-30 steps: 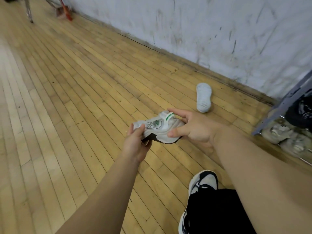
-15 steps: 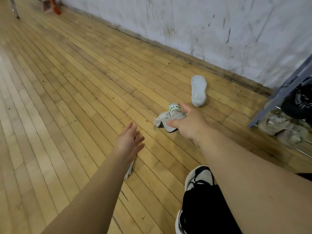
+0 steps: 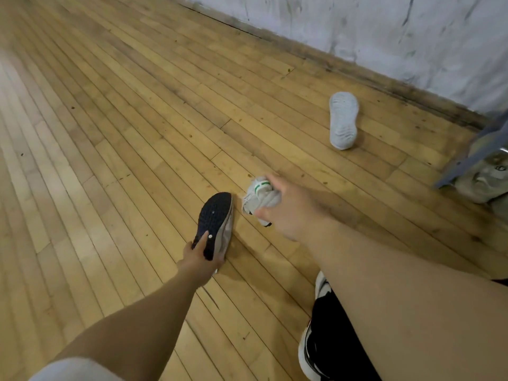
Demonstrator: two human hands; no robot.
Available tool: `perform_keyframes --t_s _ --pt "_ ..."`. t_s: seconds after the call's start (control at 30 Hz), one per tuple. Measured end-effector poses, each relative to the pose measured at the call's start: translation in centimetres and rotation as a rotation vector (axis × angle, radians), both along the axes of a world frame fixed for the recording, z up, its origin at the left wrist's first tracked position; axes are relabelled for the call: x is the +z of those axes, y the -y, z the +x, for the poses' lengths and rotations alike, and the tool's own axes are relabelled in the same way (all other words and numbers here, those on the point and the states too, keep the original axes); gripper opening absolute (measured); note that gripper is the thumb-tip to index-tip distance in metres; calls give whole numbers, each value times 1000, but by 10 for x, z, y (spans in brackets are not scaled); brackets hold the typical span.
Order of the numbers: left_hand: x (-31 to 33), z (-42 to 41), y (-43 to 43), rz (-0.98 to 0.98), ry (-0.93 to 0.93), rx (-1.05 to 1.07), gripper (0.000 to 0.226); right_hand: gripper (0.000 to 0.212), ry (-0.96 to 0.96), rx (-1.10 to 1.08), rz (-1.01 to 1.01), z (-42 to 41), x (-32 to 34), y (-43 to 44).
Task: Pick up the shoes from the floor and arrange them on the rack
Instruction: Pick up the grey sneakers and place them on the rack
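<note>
The pick-up step is in hand: at centre frame a dark-soled shoe [image 3: 214, 218] is gripped by the left hand [image 3: 199, 257], a white shoe [image 3: 259, 195] by the right hand [image 3: 291, 213]. Both are probably to be carried next to the rack [image 3: 464, 166] at the right edge.

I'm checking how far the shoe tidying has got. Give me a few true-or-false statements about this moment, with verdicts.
1. The left hand grips a dark-soled shoe. True.
2. The right hand is empty. False: it holds a small white shoe with a green stripe.
3. The pale shoe near the wall lies sole up. True.
4. That pale shoe sits on the rack. False: it lies on the floor, apart from the rack.
</note>
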State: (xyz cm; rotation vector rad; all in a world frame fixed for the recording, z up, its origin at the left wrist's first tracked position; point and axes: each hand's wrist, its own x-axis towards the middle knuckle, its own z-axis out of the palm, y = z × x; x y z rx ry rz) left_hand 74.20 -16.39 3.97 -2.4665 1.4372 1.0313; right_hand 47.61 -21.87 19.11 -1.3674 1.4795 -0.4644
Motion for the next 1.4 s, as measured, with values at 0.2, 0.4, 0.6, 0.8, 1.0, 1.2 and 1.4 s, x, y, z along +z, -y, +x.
perform_keyframes --t_s 0.2,0.4,0.6,0.8,1.0,1.2,1.4 --pt "-26 7 -2 -28 201 -116 108 92 -91 84 140 -10 -29 -3" --pt "-4 -3 10 -204 -147 -96 76 95 -93 32 195 -7 -35 16" --pt "20 -20 17 -224 -712 485 47 79 3 -86 219 -12 -20 17" --pt "65 -64 24 -327 -945 738 37 81 86 -260 90 -25 11 4" --pt "155 -125 39 -476 -1140 565 35 65 172 -369 -193 -40 89 2" --pt "289 -193 58 -608 -1416 217 41 76 52 -448 -571 -128 222 -31" --pt "411 -322 40 -564 -1623 -186 50 78 -136 -690 -827 -260 313 -140"
